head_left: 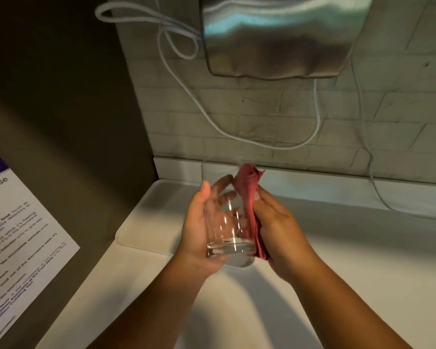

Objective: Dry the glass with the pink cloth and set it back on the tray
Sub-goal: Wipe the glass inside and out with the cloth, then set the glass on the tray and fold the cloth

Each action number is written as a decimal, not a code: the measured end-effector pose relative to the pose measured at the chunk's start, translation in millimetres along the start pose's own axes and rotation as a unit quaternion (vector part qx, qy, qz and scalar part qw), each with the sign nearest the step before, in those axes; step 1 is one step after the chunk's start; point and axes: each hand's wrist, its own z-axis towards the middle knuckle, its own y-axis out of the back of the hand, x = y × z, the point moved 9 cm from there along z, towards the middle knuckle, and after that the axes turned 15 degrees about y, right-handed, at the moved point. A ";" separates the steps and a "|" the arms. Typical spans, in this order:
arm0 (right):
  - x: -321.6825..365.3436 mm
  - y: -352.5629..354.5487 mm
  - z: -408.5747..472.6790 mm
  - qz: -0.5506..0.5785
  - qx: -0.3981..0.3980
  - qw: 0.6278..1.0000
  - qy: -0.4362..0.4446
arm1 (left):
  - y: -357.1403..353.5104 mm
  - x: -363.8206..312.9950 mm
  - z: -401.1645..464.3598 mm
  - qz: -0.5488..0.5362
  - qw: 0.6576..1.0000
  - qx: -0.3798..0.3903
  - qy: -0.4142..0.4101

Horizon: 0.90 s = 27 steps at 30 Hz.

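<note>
One glass (228, 235) cradled in left hand (202, 230) above one white tray (146, 222), one pink cloth (249, 210) gripped in right hand (277, 227) and pressed against glass's side, two cables (186, 96) on wall

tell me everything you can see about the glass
The glass is a clear, short tumbler with a thick base, held above the white counter in front of the white tray. It looks empty. It is tilted, thick base toward the camera and mouth pointing away. The left hand cups its left side, fingers showing through the wall. The pink cloth, gripped by the right hand, presses against its right side. Bright streaks of light reflect on its wall; whether it is wet cannot be told.
</note>
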 end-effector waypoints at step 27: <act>-35.0 117.1 2.2 0.076 -0.093 0.992 0.033 | 38.0 -10.4 10.1 0.305 0.932 -0.157 -0.117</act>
